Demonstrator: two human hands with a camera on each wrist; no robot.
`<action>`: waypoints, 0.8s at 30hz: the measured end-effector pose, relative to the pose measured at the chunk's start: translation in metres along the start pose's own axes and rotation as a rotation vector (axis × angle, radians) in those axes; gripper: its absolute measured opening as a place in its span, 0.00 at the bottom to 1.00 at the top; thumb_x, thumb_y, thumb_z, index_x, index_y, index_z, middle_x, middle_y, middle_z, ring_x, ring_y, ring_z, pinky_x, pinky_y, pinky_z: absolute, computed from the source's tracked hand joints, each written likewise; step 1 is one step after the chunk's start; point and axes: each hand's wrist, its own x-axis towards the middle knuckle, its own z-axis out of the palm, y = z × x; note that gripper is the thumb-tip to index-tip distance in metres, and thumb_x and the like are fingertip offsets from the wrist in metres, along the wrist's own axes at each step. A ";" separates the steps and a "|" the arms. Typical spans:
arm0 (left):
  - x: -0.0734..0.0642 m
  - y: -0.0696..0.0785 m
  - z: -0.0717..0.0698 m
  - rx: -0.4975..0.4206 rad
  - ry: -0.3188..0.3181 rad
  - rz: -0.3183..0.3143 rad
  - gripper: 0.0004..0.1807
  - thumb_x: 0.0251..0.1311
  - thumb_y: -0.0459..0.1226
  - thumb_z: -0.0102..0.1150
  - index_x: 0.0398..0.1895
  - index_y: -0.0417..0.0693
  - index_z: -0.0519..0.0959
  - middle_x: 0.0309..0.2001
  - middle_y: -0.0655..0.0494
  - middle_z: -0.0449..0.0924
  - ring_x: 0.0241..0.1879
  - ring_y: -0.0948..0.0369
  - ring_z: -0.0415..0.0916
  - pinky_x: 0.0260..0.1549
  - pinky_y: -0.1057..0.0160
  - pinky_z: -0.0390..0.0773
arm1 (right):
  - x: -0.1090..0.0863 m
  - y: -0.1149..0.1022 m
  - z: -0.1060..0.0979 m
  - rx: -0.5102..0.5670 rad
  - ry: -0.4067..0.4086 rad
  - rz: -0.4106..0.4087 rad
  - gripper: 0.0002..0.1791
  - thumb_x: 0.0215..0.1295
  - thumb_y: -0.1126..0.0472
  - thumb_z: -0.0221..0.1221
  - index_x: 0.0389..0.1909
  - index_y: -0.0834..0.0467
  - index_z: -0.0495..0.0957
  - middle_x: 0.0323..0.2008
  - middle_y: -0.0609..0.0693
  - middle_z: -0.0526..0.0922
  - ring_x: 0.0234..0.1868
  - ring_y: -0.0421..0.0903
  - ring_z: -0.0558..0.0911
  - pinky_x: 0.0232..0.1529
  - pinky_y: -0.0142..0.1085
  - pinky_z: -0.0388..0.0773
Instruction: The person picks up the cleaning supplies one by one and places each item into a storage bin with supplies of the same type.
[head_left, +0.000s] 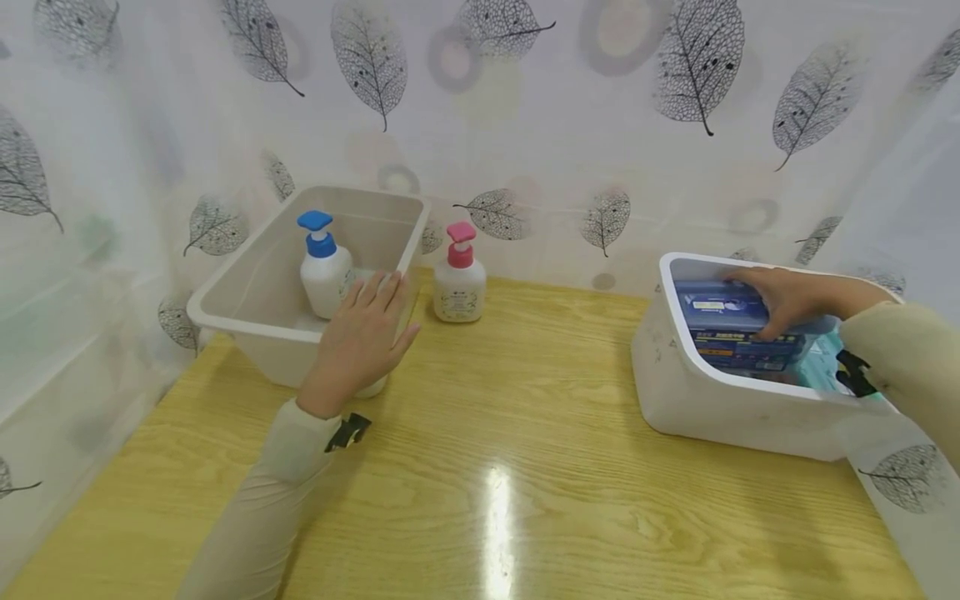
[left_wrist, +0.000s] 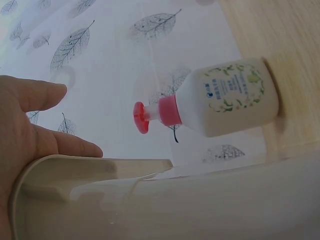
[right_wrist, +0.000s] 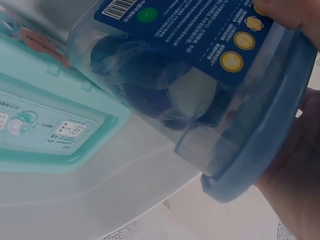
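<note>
My left hand [head_left: 360,337] rests on the near right corner of the left bin [head_left: 247,325], its fingers straight over the rim. Inside that bin a white pump bottle with a blue pump [head_left: 327,279] stands upright. Just right of the bin, on the table, stands a white pump bottle with a pink pump [head_left: 460,287]. Over at the right, my right hand [head_left: 795,296] reaches into the white bin [head_left: 735,408] and grips a clear, blue-lidded tub of laundry pods [right_wrist: 160,75], thumb and fingers across its lid. A turquoise tub [right_wrist: 60,125] lies beside it in the bin.
The wood-grain table [head_left: 525,417] spans between the two bins. Behind it hangs a white, leaf-patterned sheet [head_left: 540,125], which also covers both sides. A dark blue printed box [head_left: 742,348] sits below the pod tub in the head view.
</note>
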 end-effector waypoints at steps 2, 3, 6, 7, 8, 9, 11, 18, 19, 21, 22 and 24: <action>0.000 0.000 0.000 -0.001 0.001 -0.001 0.36 0.68 0.52 0.42 0.71 0.38 0.55 0.71 0.42 0.57 0.71 0.45 0.54 0.71 0.45 0.52 | 0.001 -0.001 0.001 -0.042 0.010 -0.004 0.57 0.33 0.55 0.76 0.65 0.65 0.55 0.55 0.68 0.69 0.52 0.65 0.72 0.50 0.65 0.71; -0.001 0.000 -0.001 -0.003 0.002 -0.002 0.36 0.68 0.52 0.43 0.71 0.38 0.55 0.71 0.42 0.57 0.71 0.45 0.54 0.70 0.45 0.52 | 0.002 -0.002 0.001 -0.063 0.013 -0.002 0.57 0.32 0.55 0.76 0.65 0.64 0.55 0.56 0.68 0.68 0.52 0.66 0.72 0.50 0.65 0.71; -0.001 0.000 -0.001 -0.004 0.000 -0.003 0.36 0.68 0.52 0.44 0.70 0.37 0.56 0.71 0.41 0.57 0.71 0.45 0.54 0.70 0.44 0.52 | 0.004 -0.006 0.002 -0.100 0.022 0.017 0.59 0.29 0.54 0.77 0.66 0.61 0.55 0.57 0.69 0.67 0.53 0.68 0.70 0.50 0.67 0.69; -0.001 0.000 -0.001 -0.006 -0.001 -0.004 0.36 0.67 0.51 0.44 0.70 0.37 0.56 0.70 0.41 0.57 0.71 0.45 0.54 0.70 0.44 0.52 | 0.004 -0.007 0.002 -0.109 0.025 0.021 0.60 0.28 0.54 0.77 0.66 0.60 0.55 0.58 0.69 0.66 0.54 0.68 0.69 0.50 0.68 0.69; -0.001 0.000 -0.001 -0.005 -0.002 -0.004 0.36 0.67 0.51 0.45 0.70 0.36 0.56 0.70 0.41 0.57 0.71 0.45 0.54 0.70 0.44 0.52 | 0.005 -0.008 0.003 -0.116 0.025 0.026 0.60 0.27 0.54 0.77 0.66 0.59 0.54 0.59 0.69 0.64 0.54 0.69 0.68 0.50 0.68 0.68; -0.001 0.000 -0.002 -0.005 -0.005 -0.004 0.36 0.67 0.51 0.45 0.70 0.36 0.56 0.70 0.41 0.57 0.71 0.45 0.54 0.70 0.44 0.53 | 0.005 -0.009 0.004 -0.125 0.023 0.032 0.61 0.27 0.54 0.77 0.66 0.59 0.54 0.60 0.69 0.63 0.55 0.70 0.68 0.50 0.69 0.67; -0.002 0.000 -0.002 -0.003 -0.013 -0.006 0.36 0.67 0.51 0.45 0.70 0.36 0.56 0.71 0.41 0.57 0.71 0.45 0.53 0.70 0.44 0.53 | 0.005 -0.010 0.006 -0.147 0.020 0.036 0.62 0.26 0.53 0.77 0.67 0.57 0.52 0.61 0.70 0.61 0.56 0.71 0.67 0.51 0.70 0.66; -0.001 0.001 -0.002 -0.002 -0.021 -0.010 0.37 0.68 0.52 0.44 0.71 0.37 0.55 0.71 0.41 0.56 0.71 0.45 0.53 0.70 0.44 0.52 | 0.003 -0.008 0.012 -0.282 0.050 -0.030 0.63 0.27 0.46 0.76 0.67 0.63 0.53 0.62 0.69 0.62 0.59 0.70 0.67 0.54 0.66 0.68; -0.001 0.001 -0.002 -0.002 -0.021 -0.011 0.37 0.68 0.52 0.44 0.71 0.37 0.54 0.71 0.42 0.56 0.71 0.45 0.53 0.71 0.44 0.51 | 0.002 -0.007 0.013 -0.297 0.063 -0.047 0.63 0.27 0.46 0.76 0.66 0.64 0.55 0.62 0.68 0.63 0.59 0.69 0.68 0.54 0.65 0.68; -0.001 0.001 -0.002 -0.006 -0.025 -0.015 0.37 0.68 0.52 0.44 0.71 0.37 0.54 0.71 0.42 0.56 0.71 0.45 0.52 0.71 0.44 0.50 | 0.001 -0.007 0.014 -0.323 0.083 -0.078 0.62 0.26 0.44 0.75 0.65 0.65 0.57 0.61 0.67 0.64 0.59 0.67 0.69 0.55 0.63 0.69; 0.000 0.002 -0.002 -0.009 -0.028 -0.016 0.37 0.67 0.52 0.45 0.71 0.38 0.54 0.72 0.42 0.55 0.71 0.45 0.52 0.71 0.44 0.50 | 0.000 -0.006 0.015 -0.333 0.089 -0.088 0.62 0.26 0.43 0.75 0.65 0.65 0.58 0.61 0.66 0.65 0.58 0.66 0.70 0.55 0.63 0.69; 0.000 0.002 -0.003 -0.010 -0.033 -0.018 0.37 0.67 0.52 0.44 0.71 0.38 0.53 0.72 0.42 0.55 0.72 0.45 0.51 0.71 0.44 0.50 | -0.001 -0.005 0.017 -0.343 0.100 -0.112 0.62 0.27 0.42 0.75 0.65 0.64 0.59 0.60 0.65 0.66 0.58 0.65 0.70 0.55 0.63 0.69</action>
